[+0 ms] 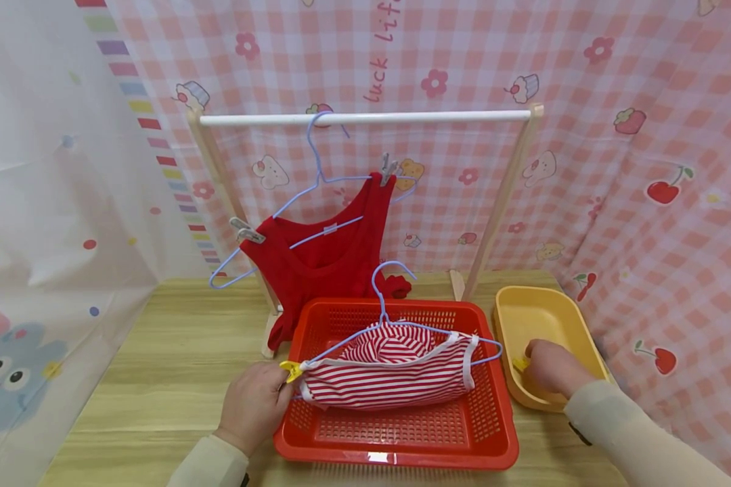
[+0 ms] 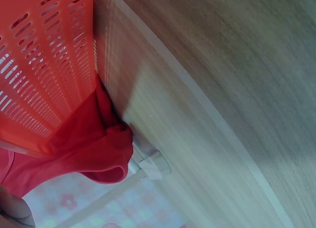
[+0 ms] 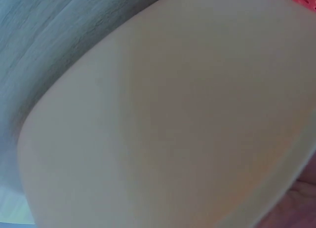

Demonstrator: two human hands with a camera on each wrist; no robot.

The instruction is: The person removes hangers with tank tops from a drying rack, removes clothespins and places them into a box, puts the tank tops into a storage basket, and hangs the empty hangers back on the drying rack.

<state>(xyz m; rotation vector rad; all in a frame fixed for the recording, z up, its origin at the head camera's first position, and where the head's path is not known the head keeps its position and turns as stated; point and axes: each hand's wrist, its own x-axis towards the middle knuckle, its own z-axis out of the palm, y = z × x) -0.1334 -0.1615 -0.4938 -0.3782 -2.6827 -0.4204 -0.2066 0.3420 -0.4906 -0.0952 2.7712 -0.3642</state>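
Note:
A blue clothes hanger (image 1: 341, 343) lies across the red basket (image 1: 396, 454) with a red-and-white striped garment (image 1: 390, 385) along it. My left hand (image 1: 252, 406) grips the hanger's left end, where a yellow clothespin (image 1: 291, 370) clamps the garment's white strap. The other strap loops near the hanger's right end with no clothespin on it. Over in the yellow basin (image 1: 545, 308), my right hand (image 1: 554, 368) has its fingers curled at another yellow clothespin (image 1: 520, 364). The right wrist view is mostly filled by the basin's wall; the fingertips are hidden there.
Behind the basket stands a wooden rack with a white rod (image 1: 414, 118). A red garment (image 1: 323, 270) hangs from it on a second blue hanger (image 1: 317, 162), held by grey clothespins. Part of that garment lies against the basket. Patterned curtains surround the wooden table (image 1: 152, 379).

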